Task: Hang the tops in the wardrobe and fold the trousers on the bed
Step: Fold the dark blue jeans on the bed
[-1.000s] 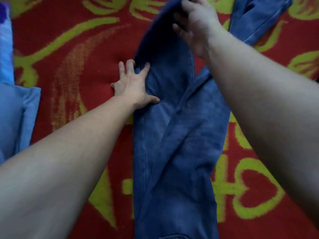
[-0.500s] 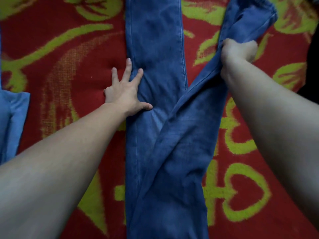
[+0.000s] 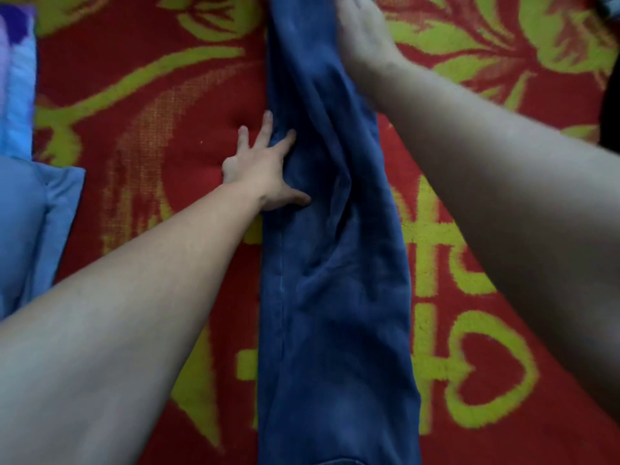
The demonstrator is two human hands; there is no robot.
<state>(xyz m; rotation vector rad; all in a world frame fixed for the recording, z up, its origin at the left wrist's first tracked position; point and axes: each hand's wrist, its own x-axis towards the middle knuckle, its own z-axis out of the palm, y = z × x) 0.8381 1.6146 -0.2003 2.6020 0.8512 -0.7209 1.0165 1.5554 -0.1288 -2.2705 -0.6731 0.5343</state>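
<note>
Head view: where are the jeans?
– Lengthwise down the middle of the red blanket, one leg over the other. The left hand lies flat, fingers spread, on their left edge, probably pinning them.
– And the right hand?
– On the far leg; its fingers are out of frame, so I cannot tell its grip.

Both arms are bare. The left forearm and right forearm taper from the frame's edge to the wrist. The left hand shows sharply; the right hand is blurred, its fingers cropped.
</note>
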